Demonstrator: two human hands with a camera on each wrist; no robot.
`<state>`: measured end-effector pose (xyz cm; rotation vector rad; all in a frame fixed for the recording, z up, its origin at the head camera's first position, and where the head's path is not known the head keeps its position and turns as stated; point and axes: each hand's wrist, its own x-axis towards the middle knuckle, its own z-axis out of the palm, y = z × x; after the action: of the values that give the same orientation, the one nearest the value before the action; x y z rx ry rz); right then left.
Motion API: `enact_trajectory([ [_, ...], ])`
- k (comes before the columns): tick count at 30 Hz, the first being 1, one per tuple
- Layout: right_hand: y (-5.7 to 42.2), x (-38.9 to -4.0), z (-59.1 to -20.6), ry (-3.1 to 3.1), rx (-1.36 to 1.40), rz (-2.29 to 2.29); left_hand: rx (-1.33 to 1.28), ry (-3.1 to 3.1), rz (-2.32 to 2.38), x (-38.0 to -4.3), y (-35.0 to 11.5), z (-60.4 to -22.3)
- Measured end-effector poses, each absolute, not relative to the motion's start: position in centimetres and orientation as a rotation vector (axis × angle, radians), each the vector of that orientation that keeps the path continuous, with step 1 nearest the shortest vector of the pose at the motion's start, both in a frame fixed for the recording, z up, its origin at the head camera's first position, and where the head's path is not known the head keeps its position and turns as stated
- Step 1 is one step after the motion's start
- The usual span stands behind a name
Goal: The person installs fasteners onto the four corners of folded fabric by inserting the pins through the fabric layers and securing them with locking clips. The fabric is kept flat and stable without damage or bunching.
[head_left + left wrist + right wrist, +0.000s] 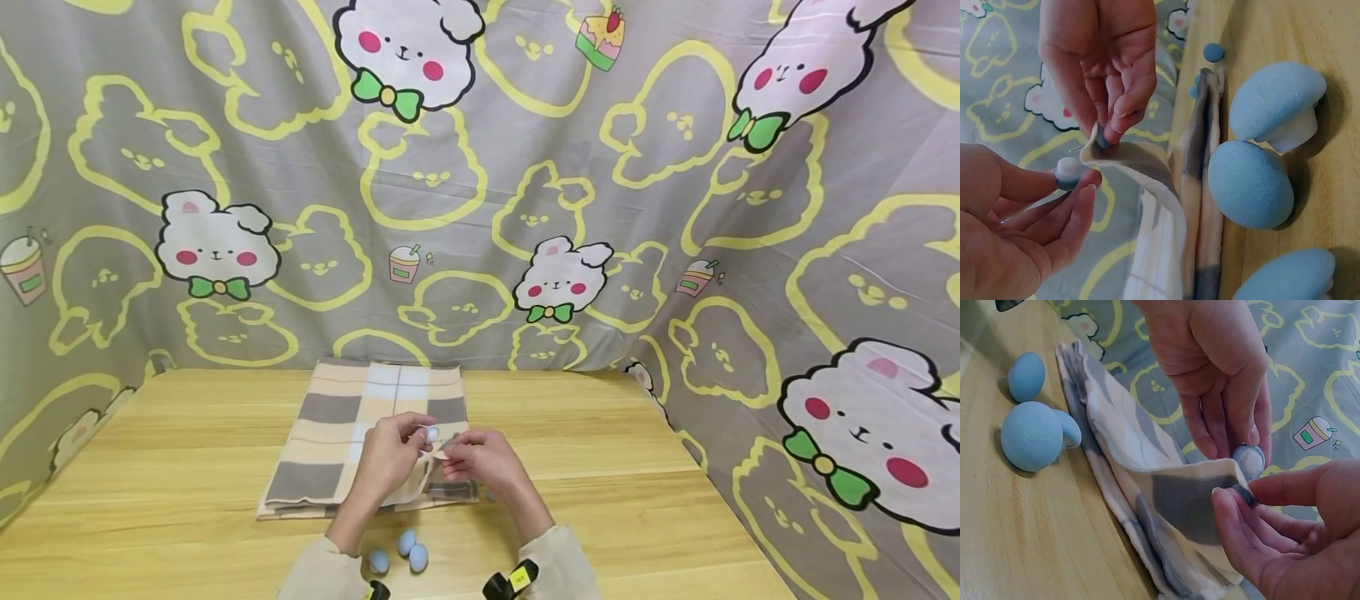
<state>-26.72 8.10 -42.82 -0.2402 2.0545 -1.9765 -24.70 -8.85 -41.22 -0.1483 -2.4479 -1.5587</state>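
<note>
My left hand (387,457) pinches a small light-blue mushroom-shaped fastener (1067,174) between thumb and fingers, its white stem end facing the cloth. My right hand (486,460) holds up a corner of the folded plaid blanket (322,417), with a small blue piece (1244,492) pinched against the fabric. A thin pin-like line (1076,149) shows beside that corner in the left wrist view. The two hands are close together over the blanket's near edge, and the fastener lies right beside the lifted corner. Most of the blue piece is hidden by my right fingers.
Three blue mushroom-shaped fasteners (407,542) lie on the wooden table (187,458), near the blanket's front edge. Small blue discs (1214,52) sit past the blanket's right end. A patterned curtain (442,192) surrounds the table at the back and sides.
</note>
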Motion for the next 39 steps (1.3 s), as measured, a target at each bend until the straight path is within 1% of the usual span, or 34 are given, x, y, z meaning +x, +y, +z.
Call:
enact_trajectory([
  [39, 8.28, -26.58, -42.82, 2.052, -0.245, -1.969, -0.194, -2.460, -1.431, -24.34, -8.13, -41.00],
])
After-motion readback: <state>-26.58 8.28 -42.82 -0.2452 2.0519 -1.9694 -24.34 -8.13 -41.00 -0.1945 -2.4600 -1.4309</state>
